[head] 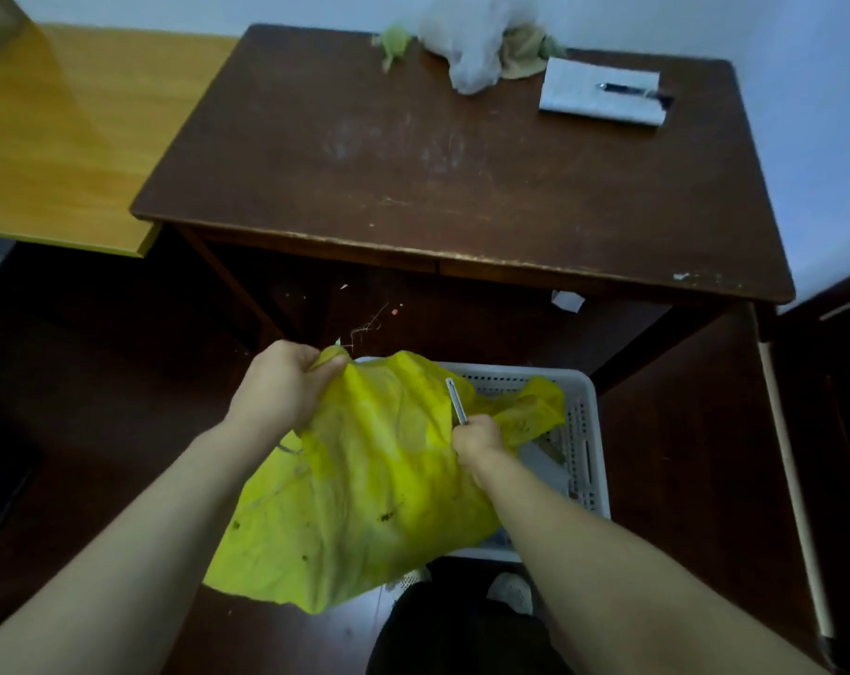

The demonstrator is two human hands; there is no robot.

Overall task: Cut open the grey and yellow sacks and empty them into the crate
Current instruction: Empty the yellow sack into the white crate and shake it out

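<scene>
We find the left hand [279,384] gripping the yellow sack's [364,484] bunched top; the right hand [479,443] clenches a blade [457,400] against it; sack hangs beneath both hands over the crate [581,431]; risk: contents may spill beyond the rim.

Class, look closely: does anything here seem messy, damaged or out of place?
Yes. Paper scraps and a loose thread litter the floor under the brown table, whose front edge is chipped and worn. The yellow sack carries dark specks.
</scene>
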